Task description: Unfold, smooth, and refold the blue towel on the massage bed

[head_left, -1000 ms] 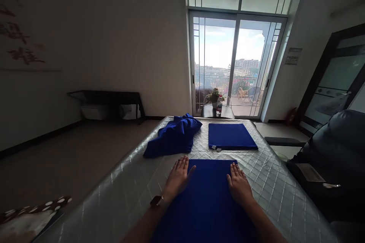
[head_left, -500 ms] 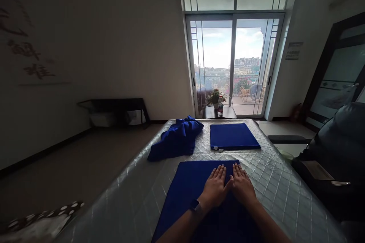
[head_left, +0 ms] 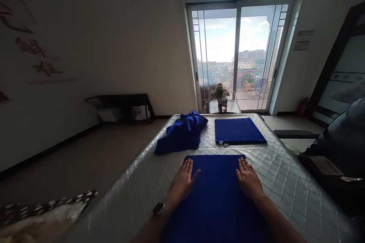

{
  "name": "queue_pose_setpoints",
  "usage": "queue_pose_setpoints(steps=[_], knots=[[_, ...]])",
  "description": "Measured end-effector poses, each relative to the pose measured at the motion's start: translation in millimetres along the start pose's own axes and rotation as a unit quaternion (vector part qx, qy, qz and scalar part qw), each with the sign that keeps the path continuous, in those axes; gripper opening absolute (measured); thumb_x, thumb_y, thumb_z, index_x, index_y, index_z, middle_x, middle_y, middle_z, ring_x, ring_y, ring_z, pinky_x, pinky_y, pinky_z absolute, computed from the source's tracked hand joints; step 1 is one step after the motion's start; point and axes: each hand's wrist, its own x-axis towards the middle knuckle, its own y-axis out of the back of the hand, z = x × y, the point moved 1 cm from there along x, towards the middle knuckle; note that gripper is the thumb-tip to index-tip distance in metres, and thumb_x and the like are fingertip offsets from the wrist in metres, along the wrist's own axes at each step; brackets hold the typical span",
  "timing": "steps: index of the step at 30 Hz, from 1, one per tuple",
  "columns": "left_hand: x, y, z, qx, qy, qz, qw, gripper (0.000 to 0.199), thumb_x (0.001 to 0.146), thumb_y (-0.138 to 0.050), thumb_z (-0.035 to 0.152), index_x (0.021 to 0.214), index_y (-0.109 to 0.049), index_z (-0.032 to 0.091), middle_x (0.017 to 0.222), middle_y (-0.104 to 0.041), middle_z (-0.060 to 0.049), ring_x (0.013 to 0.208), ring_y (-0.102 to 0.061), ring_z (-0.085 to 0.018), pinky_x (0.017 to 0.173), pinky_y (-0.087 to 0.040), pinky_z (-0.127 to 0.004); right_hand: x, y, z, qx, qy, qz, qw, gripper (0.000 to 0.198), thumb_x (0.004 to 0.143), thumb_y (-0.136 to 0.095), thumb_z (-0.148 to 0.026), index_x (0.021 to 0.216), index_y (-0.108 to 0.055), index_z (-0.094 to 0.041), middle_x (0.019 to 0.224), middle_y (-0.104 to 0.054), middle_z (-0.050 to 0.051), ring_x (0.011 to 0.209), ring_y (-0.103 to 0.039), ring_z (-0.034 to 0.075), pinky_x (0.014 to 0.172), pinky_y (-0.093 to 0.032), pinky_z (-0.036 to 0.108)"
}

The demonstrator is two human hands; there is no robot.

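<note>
A flat blue cloth [head_left: 215,193] is spread out in front of me on a bed-like surface with a quilted silver cover [head_left: 285,182]. My left hand [head_left: 183,178] lies flat near the cloth's far left corner, fingers stretched out, thumb apart. At the far right corner my right hand [head_left: 249,177] rests flat too, fingers extended over the edge. Nothing is gripped by either hand. Further off on the right lies a neatly folded blue cloth [head_left: 239,131] with small white tags. To its left sits a crumpled blue cloth [head_left: 182,133].
Beyond the far end stands a small dark table [head_left: 224,107] with a potted plant [head_left: 219,92] and a bottle [head_left: 224,100]. Behind it is a sliding glass door [head_left: 238,57]. A dark chair [head_left: 345,140] stands close on the right. Polka-dot fabric [head_left: 48,205] shows at lower left.
My hands were side by side near the cloth's right corner. The left hand has moved across to the left corner, while the right stays at the right edge. The view has shifted slightly.
</note>
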Motion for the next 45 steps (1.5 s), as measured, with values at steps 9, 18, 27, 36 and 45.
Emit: queue_pose_setpoints(steps=[9, 18, 27, 36, 45], knots=[[2.3, -5.1, 0.1, -0.018, 0.007, 0.016, 1.0, 0.084, 0.103, -0.019, 0.065, 0.157, -0.034, 0.003, 0.164, -0.033, -0.02, 0.154, -0.029, -0.031, 0.125, -0.03, -0.051, -0.7, 1.9, -2.7, -0.025, 0.002, -0.011, 1.0, 0.065, 0.103, -0.019, -0.036, 0.159, -0.029, -0.004, 0.169, -0.024, 0.012, 0.158, -0.015, 0.021, 0.129, -0.016, 0.041], [1.0, -3.7, 0.1, -0.026, -0.002, 0.036, 0.999, 0.082, 0.103, -0.018, 0.064, 0.155, -0.04, 0.004, 0.163, -0.038, -0.021, 0.153, -0.033, -0.032, 0.124, -0.031, -0.05, -2.1, 11.3, -4.0, -0.071, 0.005, -0.056, 0.996, 0.066, 0.103, -0.019, -0.037, 0.16, -0.025, -0.004, 0.169, -0.021, 0.013, 0.158, -0.013, 0.023, 0.128, -0.017, 0.044], [3.0, -6.4, -0.9, -0.035, -0.002, 0.044, 0.998, 0.083, 0.102, -0.022, 0.067, 0.156, -0.039, 0.007, 0.162, -0.04, -0.019, 0.153, -0.032, -0.032, 0.124, -0.031, -0.05, -34.0, 6.6, -3.7, -0.048, 0.005, -0.038, 0.998, 0.067, 0.104, -0.015, -0.042, 0.161, -0.024, -0.008, 0.17, -0.018, 0.009, 0.158, -0.01, 0.02, 0.128, -0.014, 0.042], [-1.0, 10.5, 10.9, 0.022, 0.02, 0.07, 0.997, 0.084, 0.102, -0.022, 0.067, 0.154, -0.042, 0.004, 0.161, -0.041, -0.02, 0.152, -0.034, -0.032, 0.124, -0.03, -0.051, -36.3, 13.9, -8.0, 0.0, -0.026, -0.051, 0.998, 0.068, 0.103, -0.016, -0.043, 0.162, -0.02, -0.009, 0.171, -0.014, 0.006, 0.159, -0.008, 0.019, 0.129, -0.011, 0.04], [-2.9, 9.9, 154.3, -0.053, -0.175, 0.012, 0.983, 0.072, 0.106, -0.02, 0.059, 0.157, -0.039, 0.011, 0.163, -0.04, -0.015, 0.153, -0.033, -0.026, 0.126, -0.031, -0.046, -37.5, 10.3, -4.6, 0.002, -0.008, -0.031, 0.999, 0.066, 0.102, -0.022, -0.038, 0.161, -0.025, -0.009, 0.17, -0.018, 0.01, 0.158, -0.011, 0.021, 0.129, -0.013, 0.044]])
